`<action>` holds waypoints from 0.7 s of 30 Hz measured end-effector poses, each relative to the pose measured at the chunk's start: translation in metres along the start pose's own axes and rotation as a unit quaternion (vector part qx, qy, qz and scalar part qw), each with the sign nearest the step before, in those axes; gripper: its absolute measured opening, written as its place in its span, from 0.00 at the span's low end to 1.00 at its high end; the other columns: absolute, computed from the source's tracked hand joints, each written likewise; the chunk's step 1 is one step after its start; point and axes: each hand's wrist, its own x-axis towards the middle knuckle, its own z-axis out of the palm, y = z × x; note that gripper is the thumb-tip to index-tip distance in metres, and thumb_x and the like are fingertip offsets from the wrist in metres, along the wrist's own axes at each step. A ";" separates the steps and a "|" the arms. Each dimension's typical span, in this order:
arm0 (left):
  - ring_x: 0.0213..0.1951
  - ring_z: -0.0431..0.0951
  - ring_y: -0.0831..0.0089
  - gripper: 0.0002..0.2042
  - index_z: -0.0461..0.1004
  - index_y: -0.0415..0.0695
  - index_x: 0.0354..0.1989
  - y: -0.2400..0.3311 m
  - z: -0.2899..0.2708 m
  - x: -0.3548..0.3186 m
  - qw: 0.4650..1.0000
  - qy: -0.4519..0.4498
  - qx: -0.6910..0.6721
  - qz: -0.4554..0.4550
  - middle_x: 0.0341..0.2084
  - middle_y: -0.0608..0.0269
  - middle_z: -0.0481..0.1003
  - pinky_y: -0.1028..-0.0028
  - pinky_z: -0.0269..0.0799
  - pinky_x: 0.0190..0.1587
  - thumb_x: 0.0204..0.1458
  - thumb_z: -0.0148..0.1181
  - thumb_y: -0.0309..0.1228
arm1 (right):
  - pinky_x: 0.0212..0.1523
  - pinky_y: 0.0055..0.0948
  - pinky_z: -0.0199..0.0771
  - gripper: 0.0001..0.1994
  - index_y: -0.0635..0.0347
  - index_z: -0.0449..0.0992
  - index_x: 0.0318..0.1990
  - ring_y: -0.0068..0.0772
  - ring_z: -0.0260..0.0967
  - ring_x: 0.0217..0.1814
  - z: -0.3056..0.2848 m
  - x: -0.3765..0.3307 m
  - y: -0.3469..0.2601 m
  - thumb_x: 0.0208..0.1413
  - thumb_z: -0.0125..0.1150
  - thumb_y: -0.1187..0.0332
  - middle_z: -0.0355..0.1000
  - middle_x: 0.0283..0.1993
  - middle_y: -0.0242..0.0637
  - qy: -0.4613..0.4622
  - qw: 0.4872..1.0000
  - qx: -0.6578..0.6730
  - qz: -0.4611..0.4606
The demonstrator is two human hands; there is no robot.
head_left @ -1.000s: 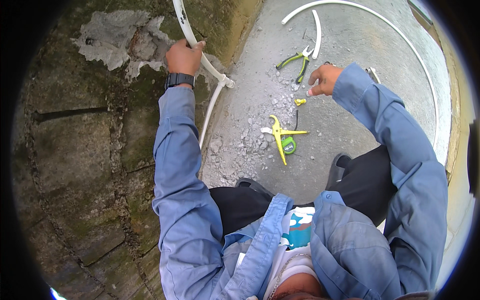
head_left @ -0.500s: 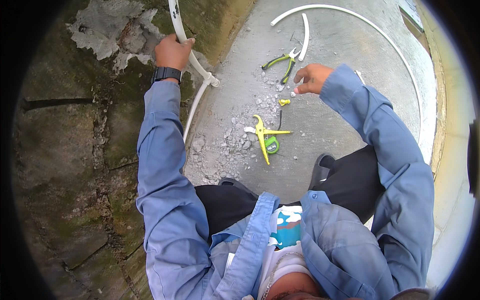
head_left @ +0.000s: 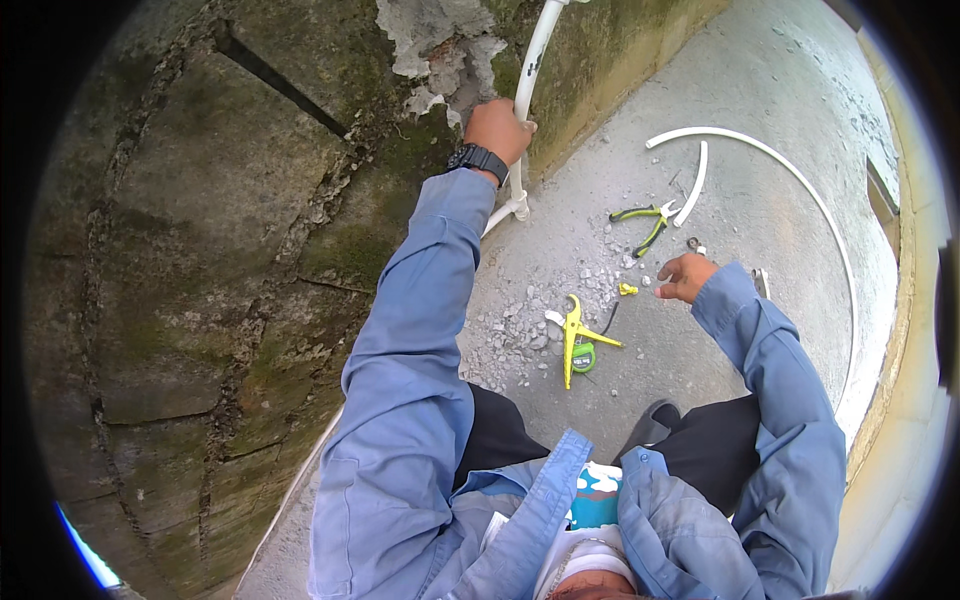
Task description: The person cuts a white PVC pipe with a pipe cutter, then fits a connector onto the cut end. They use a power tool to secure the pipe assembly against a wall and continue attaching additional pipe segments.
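Note:
My left hand [head_left: 500, 132] is closed around an upright white plastic pipe [head_left: 538, 52] beside the mossy block wall. Below that hand, a white pipe fitting [head_left: 517, 206] joins the pipe to another length running along the wall's foot. My right hand [head_left: 686, 277] hovers over the concrete floor, fingers loosely curled and apart, nothing visible in them. Beside its fingertips lies a small yellow piece [head_left: 628, 289]. Green-and-black pliers [head_left: 648, 222] lie just beyond. Nearer me are a yellow pipe cutter [head_left: 573, 335] and a green tape measure [head_left: 583, 357].
Broken rubble [head_left: 520, 320] is strewn along the wall's foot. A short white pipe piece [head_left: 694, 185] and a long curved white pipe [head_left: 800, 180] lie at the far right. Small fittings [head_left: 697, 246] sit past my right hand. A jagged broken patch [head_left: 440, 50] marks the wall.
The view has swung left, so the scene sits farther right and lower. My right hand has come nearer to me, away from the pliers. My left hand still grips the pipe.

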 end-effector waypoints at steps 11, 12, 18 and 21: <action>0.32 0.81 0.52 0.16 0.80 0.37 0.35 -0.004 0.002 -0.001 1.000 0.012 -0.014 0.006 0.28 0.45 0.80 0.58 0.76 0.39 0.46 0.71 0.37 | 0.51 0.41 0.74 0.26 0.60 0.80 0.48 0.52 0.76 0.48 -0.007 -0.007 -0.007 0.46 0.71 0.51 0.78 0.45 0.53 0.010 1.000 -0.016 0.017; 0.32 0.81 0.52 0.16 0.80 0.37 0.35 -0.003 0.002 -0.001 1.000 0.015 -0.017 0.009 0.28 0.45 0.80 0.58 0.76 0.39 0.46 0.71 0.37 | 0.52 0.41 0.73 0.26 0.61 0.80 0.48 0.53 0.76 0.49 -0.008 -0.009 -0.007 0.46 0.71 0.51 0.78 0.45 0.53 0.007 1.000 -0.009 0.019; 0.38 0.81 0.48 0.16 0.79 0.36 0.37 -0.001 0.000 -0.002 1.000 -0.013 -0.023 -0.010 0.31 0.42 0.79 0.57 0.76 0.43 0.45 0.70 0.36 | 0.52 0.41 0.73 0.27 0.61 0.80 0.48 0.54 0.75 0.50 -0.006 -0.006 -0.002 0.46 0.71 0.50 0.78 0.45 0.55 0.014 1.000 -0.009 0.001; 0.32 0.81 0.52 0.15 0.81 0.37 0.34 -0.001 0.000 -0.004 1.000 0.012 -0.029 0.003 0.27 0.45 0.80 0.58 0.76 0.39 0.46 0.70 0.37 | 0.47 0.40 0.76 0.27 0.63 0.78 0.50 0.49 0.77 0.46 -0.006 -0.005 -0.003 0.48 0.70 0.52 0.79 0.42 0.53 0.014 0.999 -0.030 -0.004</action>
